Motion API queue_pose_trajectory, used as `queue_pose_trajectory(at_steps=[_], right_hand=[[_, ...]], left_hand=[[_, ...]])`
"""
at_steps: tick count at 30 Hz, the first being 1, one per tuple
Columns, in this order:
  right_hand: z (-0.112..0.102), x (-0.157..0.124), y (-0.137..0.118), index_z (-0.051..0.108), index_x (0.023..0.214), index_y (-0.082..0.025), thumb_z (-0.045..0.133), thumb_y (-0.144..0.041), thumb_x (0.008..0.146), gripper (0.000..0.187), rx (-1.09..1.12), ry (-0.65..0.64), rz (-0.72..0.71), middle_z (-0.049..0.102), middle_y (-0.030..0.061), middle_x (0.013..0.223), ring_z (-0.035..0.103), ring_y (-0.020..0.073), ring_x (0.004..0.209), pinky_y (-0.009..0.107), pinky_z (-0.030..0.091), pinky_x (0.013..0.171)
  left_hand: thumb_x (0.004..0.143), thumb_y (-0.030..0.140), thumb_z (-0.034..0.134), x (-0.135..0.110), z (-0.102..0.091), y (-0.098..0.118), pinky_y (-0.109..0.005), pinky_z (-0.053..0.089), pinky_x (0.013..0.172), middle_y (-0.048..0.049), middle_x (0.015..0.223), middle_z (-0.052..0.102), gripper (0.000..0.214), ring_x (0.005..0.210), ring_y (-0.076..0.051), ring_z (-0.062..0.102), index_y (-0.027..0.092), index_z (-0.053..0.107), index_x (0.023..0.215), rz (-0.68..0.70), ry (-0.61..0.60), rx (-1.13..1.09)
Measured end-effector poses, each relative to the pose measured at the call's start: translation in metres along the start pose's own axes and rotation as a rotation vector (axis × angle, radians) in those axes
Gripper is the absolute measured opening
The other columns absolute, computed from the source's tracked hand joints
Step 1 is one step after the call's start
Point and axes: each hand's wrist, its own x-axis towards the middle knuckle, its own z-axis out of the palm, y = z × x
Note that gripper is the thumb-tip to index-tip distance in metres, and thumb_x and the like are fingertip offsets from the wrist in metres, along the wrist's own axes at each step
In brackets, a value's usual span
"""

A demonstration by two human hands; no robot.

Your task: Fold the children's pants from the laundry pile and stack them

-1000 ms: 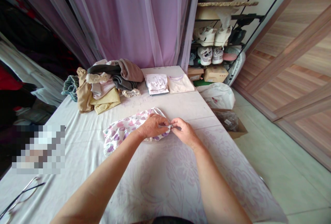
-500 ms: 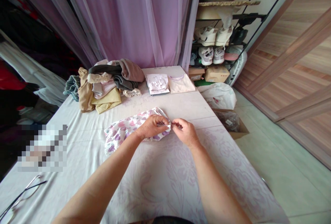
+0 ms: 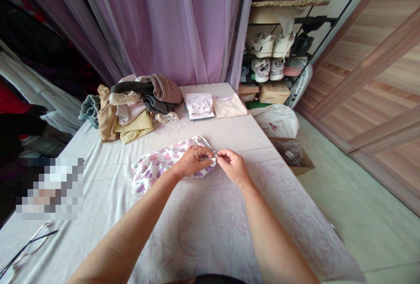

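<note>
A small white garment with a purple and pink print (image 3: pixel 157 168) lies flat on the bed's pale floral sheet (image 3: pixel 203 231). My left hand (image 3: pixel 193 161) rests on its right end with fingers pinched on the fabric's edge. My right hand (image 3: pixel 232 166) meets it from the right, thumb and forefinger pinched on the same edge. The two hands touch at the fingertips.
A loose pile of clothes (image 3: pixel 131 106) sits at the bed's far left. Two folded pale items (image 3: pixel 215 105) lie at the far middle. Glasses (image 3: pixel 26 249) lie at the near left edge. A shoe rack (image 3: pixel 278 52), boxes and a bag stand to the right.
Almost nothing has moved. Both hands stay pinched on the garment's right edge, with only slight finger shifts.
</note>
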Motion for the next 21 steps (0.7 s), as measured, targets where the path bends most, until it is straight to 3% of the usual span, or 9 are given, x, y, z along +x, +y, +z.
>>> queue_pose_trajectory(at_steps=[4,11,21], right_hand=[[0.006,0.001,-0.004,0.064,0.076,-0.020,0.059,-0.041,0.072,0.022,0.065,0.077,0.043,0.067,0.0019,0.074,0.057,0.0149,0.065,0.027,0.046,0.064],[0.008,0.000,-0.011,0.062,0.079,-0.020,0.064,-0.050,0.068,0.032,0.281,-0.037,0.213,0.060,-0.0017,0.064,0.055,0.0132,0.059,0.024,0.043,0.054],[0.006,-0.001,-0.007,0.065,0.081,-0.019,0.063,-0.053,0.072,0.035,0.200,-0.048,0.147,0.066,0.0018,0.069,0.059,0.0148,0.062,0.027,0.049,0.059]], left_hand=[[0.078,0.023,0.069,0.003,0.000,0.002,-0.035,0.046,0.098,-0.0058,0.114,0.072,0.004,0.105,-0.020,0.065,0.021,0.068,0.081,-0.007,0.089,0.130],[0.080,0.026,0.066,0.007,-0.001,0.004,-0.035,0.048,0.096,-0.0056,0.112,0.073,0.006,0.103,-0.021,0.067,0.021,0.067,0.082,-0.061,0.094,0.110],[0.078,0.022,0.066,0.010,-0.005,0.002,-0.040,0.042,0.102,-0.0034,0.111,0.073,0.003,0.101,-0.021,0.066,0.021,0.068,0.079,-0.053,0.059,0.288]])
